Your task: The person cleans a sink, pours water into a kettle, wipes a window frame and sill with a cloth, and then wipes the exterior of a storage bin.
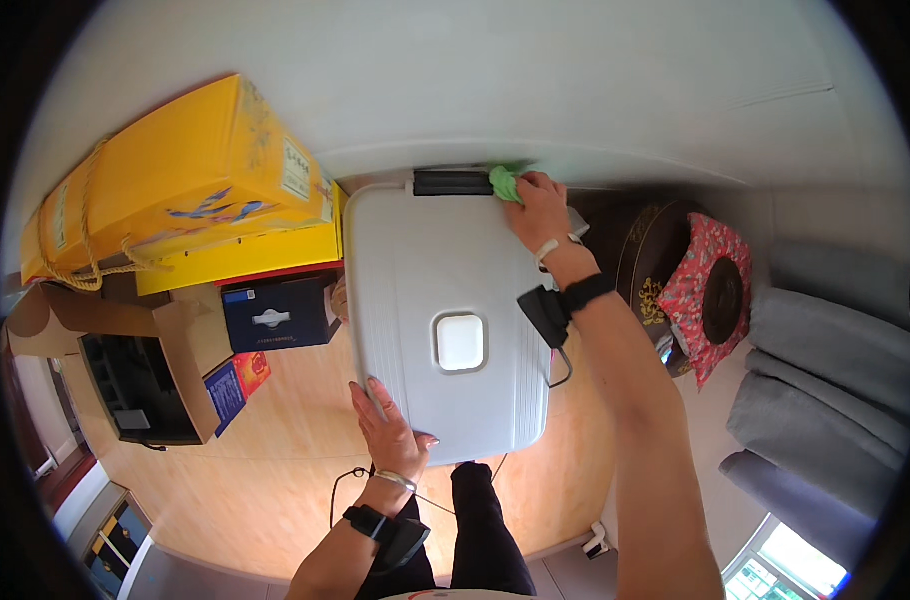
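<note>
A pale grey plastic lid or case (447, 255) with ribbed sides and a white rounded-square inset lies before me. My right hand (541, 206) grips a crumpled green cloth (505, 184) at the right end of a black bar (452, 184) along the case's far edge. With fingers spread, my left hand (395, 439) rests on the near left corner of the case. Both wrists wear a bracelet and a black strapped device. The fingertips of my right hand are partly hidden by the cloth.
Yellow gift boxes (199, 180), a dark blue box (278, 315) and an open cardboard box (188, 375) stand left. At right are a dark round container (642, 255) with a red floral cloth (691, 277) and folded grey fabric (822, 375). A pale wall rises behind; a thin cable runs near my legs.
</note>
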### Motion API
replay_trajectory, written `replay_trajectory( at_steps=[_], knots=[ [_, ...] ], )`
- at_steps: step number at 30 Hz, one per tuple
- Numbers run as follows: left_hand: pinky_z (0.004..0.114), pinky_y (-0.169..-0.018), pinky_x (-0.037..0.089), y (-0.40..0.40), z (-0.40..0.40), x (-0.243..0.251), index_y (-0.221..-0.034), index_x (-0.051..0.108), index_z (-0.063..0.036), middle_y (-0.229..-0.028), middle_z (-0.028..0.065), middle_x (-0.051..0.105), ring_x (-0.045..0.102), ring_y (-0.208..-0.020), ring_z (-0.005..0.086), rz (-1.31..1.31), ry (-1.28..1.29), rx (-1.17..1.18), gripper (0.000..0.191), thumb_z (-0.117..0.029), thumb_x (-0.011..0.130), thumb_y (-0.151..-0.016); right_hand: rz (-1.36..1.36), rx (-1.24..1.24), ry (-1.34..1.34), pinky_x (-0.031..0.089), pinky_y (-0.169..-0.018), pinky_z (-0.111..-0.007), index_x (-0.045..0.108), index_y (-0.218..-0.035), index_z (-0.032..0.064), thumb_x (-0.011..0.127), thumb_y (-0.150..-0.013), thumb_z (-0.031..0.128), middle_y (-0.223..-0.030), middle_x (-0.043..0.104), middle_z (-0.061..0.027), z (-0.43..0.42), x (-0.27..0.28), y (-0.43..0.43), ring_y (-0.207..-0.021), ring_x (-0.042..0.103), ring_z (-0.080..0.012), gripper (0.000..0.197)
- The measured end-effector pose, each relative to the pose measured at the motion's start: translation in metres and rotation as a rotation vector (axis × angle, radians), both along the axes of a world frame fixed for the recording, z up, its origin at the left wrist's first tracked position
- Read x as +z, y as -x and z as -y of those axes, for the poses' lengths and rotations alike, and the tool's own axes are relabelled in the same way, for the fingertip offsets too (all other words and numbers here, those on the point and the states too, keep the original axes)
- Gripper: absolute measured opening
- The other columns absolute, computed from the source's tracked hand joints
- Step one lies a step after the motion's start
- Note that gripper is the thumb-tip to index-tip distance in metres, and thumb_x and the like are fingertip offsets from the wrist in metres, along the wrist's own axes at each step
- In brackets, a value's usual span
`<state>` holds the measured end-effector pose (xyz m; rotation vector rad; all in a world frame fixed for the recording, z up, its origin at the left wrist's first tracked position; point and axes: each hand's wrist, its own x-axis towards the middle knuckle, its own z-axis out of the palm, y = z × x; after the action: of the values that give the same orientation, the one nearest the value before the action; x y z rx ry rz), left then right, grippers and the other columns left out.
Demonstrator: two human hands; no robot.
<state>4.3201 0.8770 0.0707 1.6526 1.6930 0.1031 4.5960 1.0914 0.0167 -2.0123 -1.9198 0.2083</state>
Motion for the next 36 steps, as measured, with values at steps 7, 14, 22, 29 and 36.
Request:
replay_trajectory(
  at_steps=[7, 14, 22, 29, 36],
  knots=[
    [0.051, -0.097, 0.024, 0.008, 0.002, -0.004, -0.134, -0.005, -0.0009, -0.132, 0.0366, 0.005, 0.018, -0.121, 0.0509, -0.009, -0.032, -0.007, 0.120, -0.013, 0.080, -0.050, -0.129, -0.200, 0.154, 0.034, -0.084, -0.045, 0.059, -0.096, 0.0020, 0.057, -0.073, 0.013, -0.093, 0.055, -0.0174, 0.000, 0.031, 0.022, -0.089, 0.051, -0.0335, 0.026],
    [0.055, -0.097, 0.020, 0.009, 0.004, -0.005, -0.134, -0.002, 0.0029, -0.131, 0.0384, 0.006, 0.016, -0.122, 0.0521, 0.008, -0.011, -0.019, 0.113, -0.015, 0.076, -0.054, 0.128, 0.001, -0.097, 0.032, -0.092, -0.044, 0.054, -0.104, -0.0013, 0.060, -0.068, 0.008, -0.115, 0.048, -0.0195, 0.015, 0.009, 0.104, -0.104, 0.041, -0.0404, 0.037],
    [0.054, -0.099, 0.017, 0.010, 0.006, -0.006, -0.134, -0.001, 0.0028, -0.132, 0.0383, 0.004, 0.009, -0.125, 0.0511, -0.003, 0.030, -0.003, 0.111, -0.016, 0.076, -0.056, -0.034, 0.173, -0.118, 0.034, -0.091, -0.045, 0.054, -0.103, -0.0026, 0.061, -0.068, 0.006, -0.112, 0.049, -0.0181, -0.003, 0.011, 0.123, -0.103, 0.042, -0.0398, 0.037],
    [0.052, -0.098, 0.020, 0.010, 0.005, -0.006, -0.134, -0.004, 0.0024, -0.132, 0.0383, 0.003, 0.011, -0.123, 0.0511, -0.008, 0.027, -0.030, 0.113, -0.015, 0.077, -0.056, 0.041, 0.331, -0.031, 0.037, -0.085, -0.040, 0.058, -0.090, 0.0014, 0.062, -0.069, 0.010, -0.097, 0.056, -0.0122, -0.025, 0.024, 0.140, -0.094, 0.047, -0.0340, 0.022],
    [0.051, -0.096, 0.024, 0.009, 0.005, -0.003, -0.134, -0.005, 0.0034, -0.131, 0.0384, 0.003, 0.016, -0.121, 0.0517, -0.012, 0.008, -0.038, 0.115, -0.014, 0.078, -0.055, 0.321, 0.179, 0.044, 0.044, -0.075, -0.037, 0.060, -0.079, 0.0063, 0.058, -0.072, 0.013, -0.087, 0.059, -0.0112, -0.050, 0.008, 0.161, -0.089, 0.051, -0.0299, 0.010]
  ],
)
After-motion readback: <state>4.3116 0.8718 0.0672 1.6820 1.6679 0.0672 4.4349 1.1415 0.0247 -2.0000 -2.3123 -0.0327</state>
